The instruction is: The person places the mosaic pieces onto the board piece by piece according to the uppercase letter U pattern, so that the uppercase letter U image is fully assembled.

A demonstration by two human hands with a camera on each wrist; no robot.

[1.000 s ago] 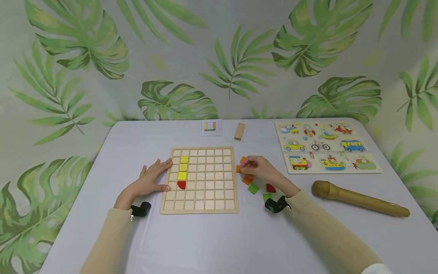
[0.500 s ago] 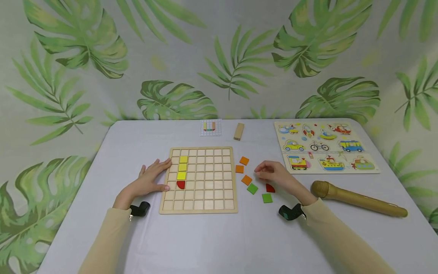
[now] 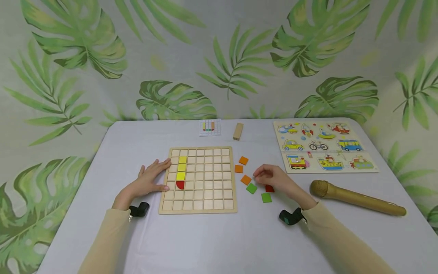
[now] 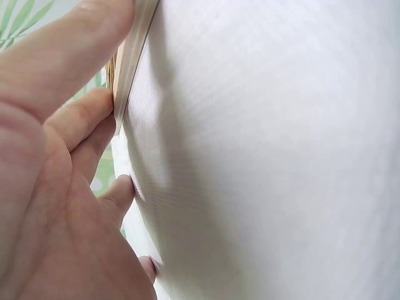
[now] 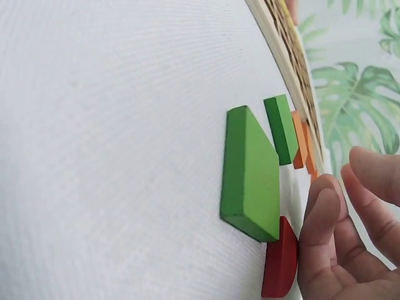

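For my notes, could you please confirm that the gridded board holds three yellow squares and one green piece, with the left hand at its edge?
Not quite: in the head view, the gridded board holds three yellow squares and one red piece, not a green one, with the left hand at its edge.

Loose tiles [image 3: 251,188] lie right of the board [image 3: 199,176], a card [image 3: 210,127] behind it, a block [image 3: 238,131] right of the card; farther right, a microphone [image 3: 357,198] before a puzzle [image 3: 326,152].

The gridded board [image 3: 208,177] is tan, its tiles [image 3: 181,167] yellow and red — the backdrop [image 3: 178,57] green-leafed.
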